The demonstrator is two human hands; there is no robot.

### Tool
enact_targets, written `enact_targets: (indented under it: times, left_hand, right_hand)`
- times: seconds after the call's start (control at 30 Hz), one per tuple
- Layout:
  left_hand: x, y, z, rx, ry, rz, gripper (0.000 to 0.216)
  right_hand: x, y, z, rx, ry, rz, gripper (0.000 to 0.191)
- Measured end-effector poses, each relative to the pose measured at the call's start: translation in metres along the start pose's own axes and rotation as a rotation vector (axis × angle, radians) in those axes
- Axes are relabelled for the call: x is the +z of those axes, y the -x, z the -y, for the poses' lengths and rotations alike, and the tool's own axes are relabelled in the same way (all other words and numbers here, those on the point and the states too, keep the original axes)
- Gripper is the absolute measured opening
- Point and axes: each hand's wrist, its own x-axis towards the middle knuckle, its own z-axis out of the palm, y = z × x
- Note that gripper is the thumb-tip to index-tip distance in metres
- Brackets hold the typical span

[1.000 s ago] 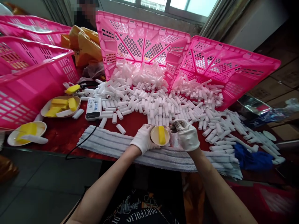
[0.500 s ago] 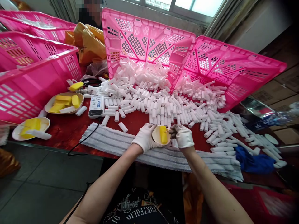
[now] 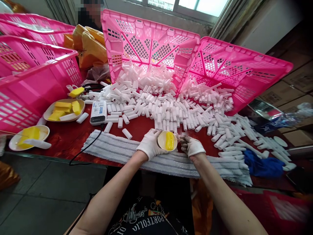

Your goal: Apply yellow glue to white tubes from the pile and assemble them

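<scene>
My left hand [image 3: 152,143], in a white glove, grips the left rim of a small pale dish [image 3: 161,141] above the towel. In the dish lies a yellow block [image 3: 169,141] that looks like sponge, its top shiny now. My right hand [image 3: 193,145], gloved with dark-stained fingertips, pinches a thin stick [image 3: 180,139] whose tip reaches the block's right side. Just beyond both hands, several rows of white plastic tubes [image 3: 171,125] stand upright at the front of a large loose pile.
A striped towel [image 3: 110,147] runs along the table's front edge. To the left are a white device [image 3: 98,112] with a cable, an oval plate [image 3: 46,114] and a smaller plate [image 3: 14,143] with yellow blocks. Pink crates [image 3: 156,26] stand behind; a blue cloth [image 3: 262,164] lies right.
My right hand has moved slightly down and right, drawing back a little from the dish. The dish is tilted slightly differently, and the whole view has shifted a bit.
</scene>
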Motion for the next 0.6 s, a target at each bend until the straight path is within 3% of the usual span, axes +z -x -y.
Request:
enact_targets:
  times: [0.1,0.2,0.4,0.6]
  left_hand:
    - [-0.002,0.0,-0.002,-0.015,0.0,0.009,0.09]
    - [-0.003,0.0,-0.004,-0.034,0.003,0.023,0.088]
    - [-0.001,0.0,-0.003,-0.013,0.021,-0.007,0.088]
    - [0.001,0.0,0.0,0.008,0.016,-0.016,0.088]
  right_hand:
    - [-0.016,0.005,0.013,-0.018,-0.097,-0.069,0.016]
    - [-0.023,0.015,0.019,-0.134,-0.08,-0.122,0.022]
    - [0.003,0.033,0.011,-0.201,0.234,-0.01,0.039]
    - [0.012,0.029,0.053,-0.468,0.47,-0.111,0.043]
